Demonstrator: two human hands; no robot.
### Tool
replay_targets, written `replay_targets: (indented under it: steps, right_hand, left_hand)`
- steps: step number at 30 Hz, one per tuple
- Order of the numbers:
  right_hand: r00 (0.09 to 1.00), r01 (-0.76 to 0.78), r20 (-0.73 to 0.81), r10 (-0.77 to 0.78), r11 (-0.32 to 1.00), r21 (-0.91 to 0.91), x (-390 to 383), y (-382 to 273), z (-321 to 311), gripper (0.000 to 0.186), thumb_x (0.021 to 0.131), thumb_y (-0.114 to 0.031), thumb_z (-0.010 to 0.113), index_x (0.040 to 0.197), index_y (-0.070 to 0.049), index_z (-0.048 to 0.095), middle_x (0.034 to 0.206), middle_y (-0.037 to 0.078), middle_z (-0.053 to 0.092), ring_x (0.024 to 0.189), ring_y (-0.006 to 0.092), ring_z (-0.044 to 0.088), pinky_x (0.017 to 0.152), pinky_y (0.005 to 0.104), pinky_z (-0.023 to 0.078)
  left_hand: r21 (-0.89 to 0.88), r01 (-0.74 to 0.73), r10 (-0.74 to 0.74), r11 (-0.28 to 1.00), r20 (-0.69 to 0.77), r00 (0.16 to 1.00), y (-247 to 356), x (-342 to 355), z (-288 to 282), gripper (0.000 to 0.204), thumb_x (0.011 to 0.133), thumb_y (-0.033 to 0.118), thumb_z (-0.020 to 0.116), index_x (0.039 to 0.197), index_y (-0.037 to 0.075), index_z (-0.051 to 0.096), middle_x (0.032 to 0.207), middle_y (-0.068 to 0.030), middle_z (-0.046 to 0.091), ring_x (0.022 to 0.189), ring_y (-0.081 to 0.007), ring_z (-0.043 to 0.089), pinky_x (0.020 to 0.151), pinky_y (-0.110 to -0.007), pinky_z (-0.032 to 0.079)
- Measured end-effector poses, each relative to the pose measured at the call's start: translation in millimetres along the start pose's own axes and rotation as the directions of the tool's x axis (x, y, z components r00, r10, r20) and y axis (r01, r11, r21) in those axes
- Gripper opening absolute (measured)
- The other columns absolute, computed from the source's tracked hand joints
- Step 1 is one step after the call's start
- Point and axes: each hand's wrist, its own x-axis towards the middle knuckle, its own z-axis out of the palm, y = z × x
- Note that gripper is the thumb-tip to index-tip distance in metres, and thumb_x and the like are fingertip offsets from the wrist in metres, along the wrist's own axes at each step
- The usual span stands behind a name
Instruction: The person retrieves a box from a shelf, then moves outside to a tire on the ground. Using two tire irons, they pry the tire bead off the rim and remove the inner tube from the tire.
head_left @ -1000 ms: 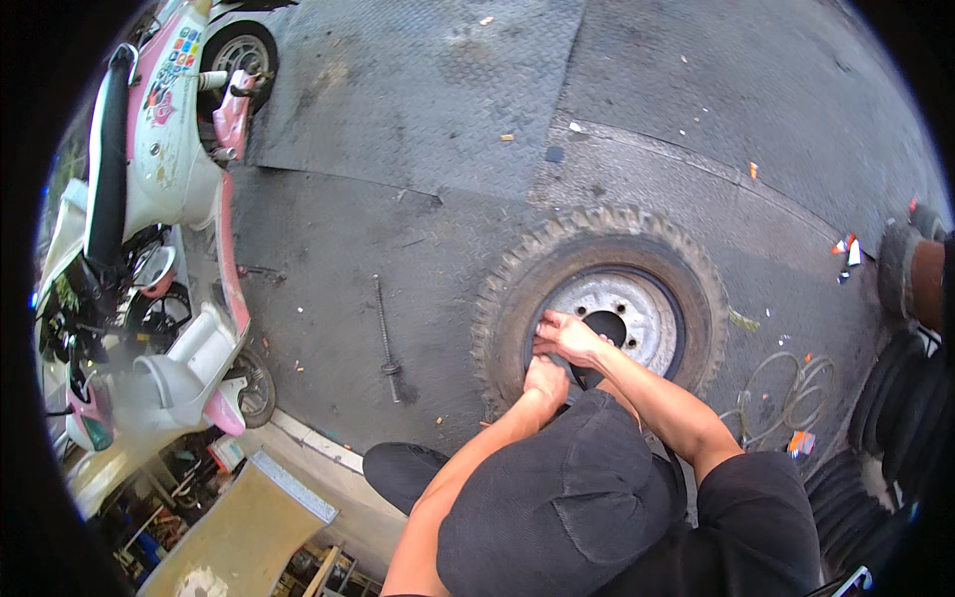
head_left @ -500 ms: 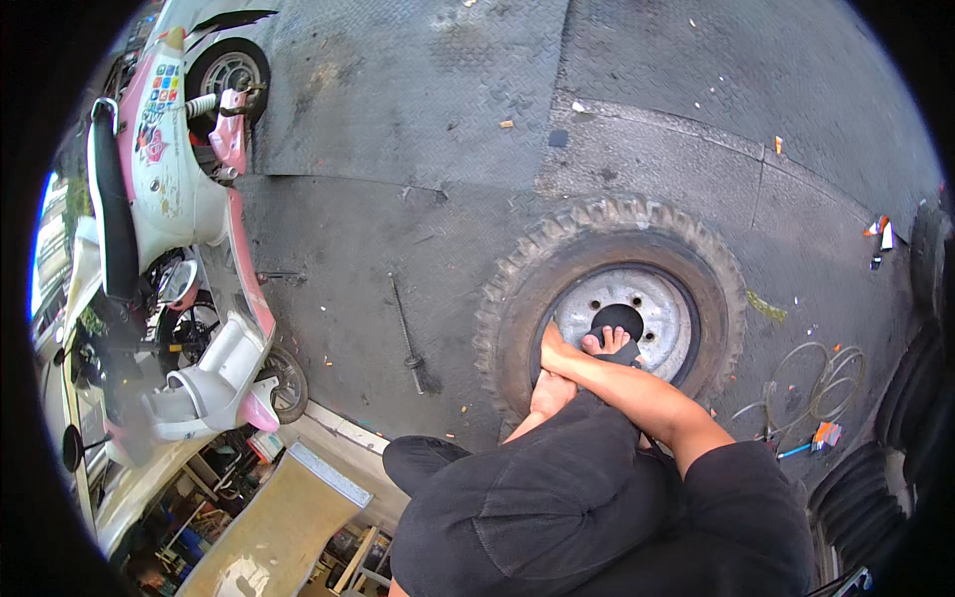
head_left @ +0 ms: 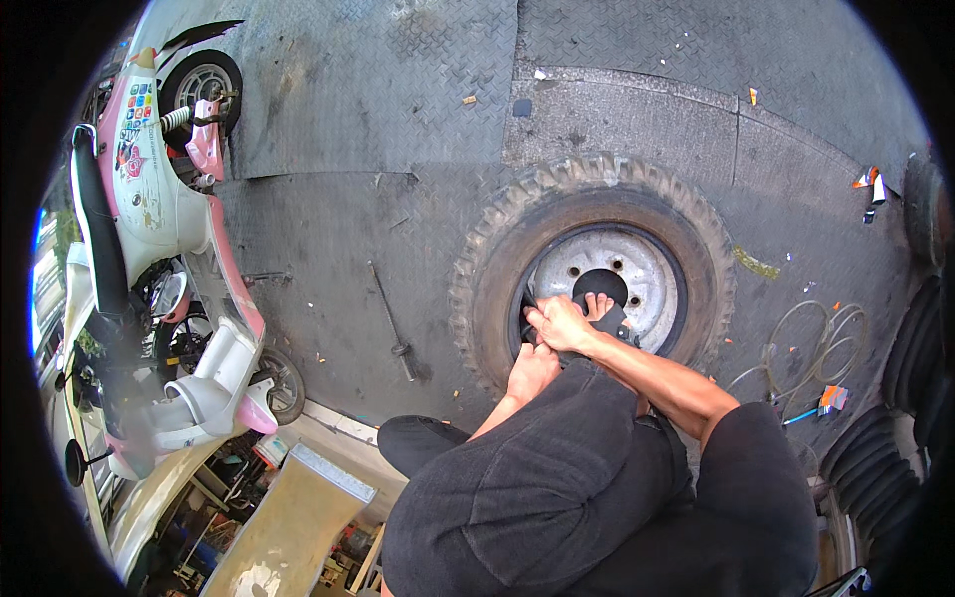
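A tyre with chunky tread (head_left: 492,234) lies flat on the floor, around a silver wheel rim (head_left: 647,264) with bolt holes. At the rim's near-left edge, black rubber (head_left: 524,306) stands up out of the gap beside the tyre. My right hand (head_left: 562,324) is closed on this rubber, its fingers curled. Just below, my left hand (head_left: 534,371) is also closed, knuckles up, at the tyre's inner edge; what its fingers grip is hidden. My foot (head_left: 599,304) in a dark sandal presses on the rim next to the centre hole.
A long metal rod (head_left: 388,318) lies on the floor left of the tyre. Farther left stands a pink-and-white scooter (head_left: 159,209). To the right are a coiled clear hose (head_left: 821,348) and stacked tyres (head_left: 875,463). Dark metal floor plates (head_left: 418,99) spread ahead.
My hands have shifted from lying crossed on the rim's near-left edge to a closed grip side by side. Black rubber now shows raised there. The view has moved slightly.
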Motion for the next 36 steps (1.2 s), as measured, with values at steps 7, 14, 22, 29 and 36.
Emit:
replay_targets:
  steps: [7, 14, 22, 29, 36]
  right_hand:
    - [0.976, 0.074, -0.175, -0.127, 0.956, -0.282, 12, -8, -7, 0.032, 0.095, -0.023, 0.064, 0.084, 0.007, 0.07, 0.078, 0.036, 0.066, 0.082, 0.0563, 0.069, 0.073, 0.0587, 0.055]
    - [0.835, -0.335, -0.107, 0.539, 0.654, 0.678, 38, -20, 39, 0.037, 0.091, -0.005, 0.055, 0.119, 0.011, 0.073, 0.101, 0.017, 0.075, 0.09, 0.027, 0.068, 0.079, 0.039, 0.052]
    - [0.912, -0.253, -0.012, 0.41, 0.584, 0.772, 40, -25, 41, 0.04, 0.081, 0.007, 0.043, 0.11, 0.004, 0.07, 0.086, 0.008, 0.067, 0.067, 0.0202, 0.054, 0.058, 0.0352, 0.039]
    - [0.891, -0.304, 0.129, 0.435, 0.362, 0.881, 47, -15, 48, 0.037, 0.078, 0.011, 0.045, 0.103, 0.0, 0.07, 0.084, 0.007, 0.067, 0.069, 0.0201, 0.057, 0.059, 0.0356, 0.04]
    - [0.908, -0.249, 0.109, 0.405, 0.311, 0.917, 36, -7, 52, 0.036, 0.074, 0.011, 0.05, 0.103, -0.006, 0.061, 0.073, -0.002, 0.047, 0.066, 0.0146, 0.045, 0.062, 0.0322, 0.035]
  left_hand:
    - [-0.069, -0.106, 0.096, 0.992, -0.144, 0.985, -10, -7, 0, 0.024, 0.091, 0.03, 0.066, 0.091, 0.015, 0.084, 0.101, -0.004, 0.07, 0.104, -0.0236, 0.062, 0.088, -0.042, 0.048]
    - [-0.022, 0.036, -0.039, 0.999, -0.156, 0.987, 2, -2, 7, 0.03, 0.096, 0.028, 0.063, 0.107, 0.013, 0.087, 0.119, -0.0087, 0.074, 0.118, -0.0271, 0.062, 0.104, -0.051, 0.047]
    - [-0.104, -0.009, 0.012, 0.995, 0.029, 1.0, -5, 3, -1, 0.037, 0.099, 0.028, 0.062, 0.122, 0.009, 0.083, 0.128, -0.0125, 0.076, 0.13, -0.0291, 0.061, 0.109, -0.051, 0.045]
    - [-0.154, -0.056, 0.072, 0.987, 0.102, 0.992, -20, 8, 11, 0.041, 0.101, 0.034, 0.057, 0.12, 0.009, 0.083, 0.13, -0.0106, 0.077, 0.136, -0.0252, 0.061, 0.119, -0.047, 0.037]
    - [0.044, -0.149, 0.155, 0.988, -0.222, 0.963, -30, -21, 9, 0.042, 0.101, 0.034, 0.056, 0.118, 0.005, 0.081, 0.126, -0.0096, 0.078, 0.134, -0.0267, 0.062, 0.125, -0.047, 0.031]
